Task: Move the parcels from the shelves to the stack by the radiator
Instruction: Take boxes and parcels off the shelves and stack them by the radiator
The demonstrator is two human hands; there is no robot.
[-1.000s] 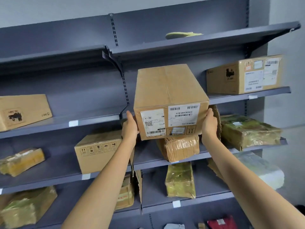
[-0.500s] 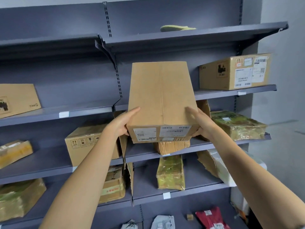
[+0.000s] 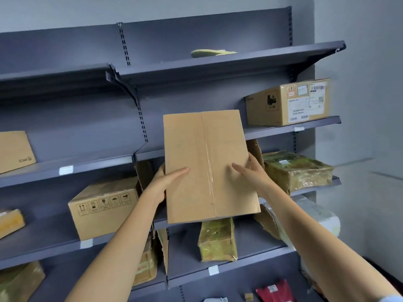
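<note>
Both hands clamp one box (image 3: 207,164) mid-frame, clear of the shelves (image 3: 218,62) — left hand (image 3: 165,184) on its left edge, thumb over the top face; right hand (image 3: 250,173) on the right edge, fingers spread. Two-sided grip prob. because it's wide & tilted w/ taped seam up. Arms reach up from the lower corners — elbows nearly straight.

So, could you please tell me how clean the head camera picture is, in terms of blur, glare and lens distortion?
In the head view, the wide lens bends the shelves into slanted lines; the labelled box at upper right is smeared with motion blur, its print unreadable; a faint sheen runs along the tape seam of the held parcel, which both the left hand and right hand grip; lighting is soft and even.
</note>
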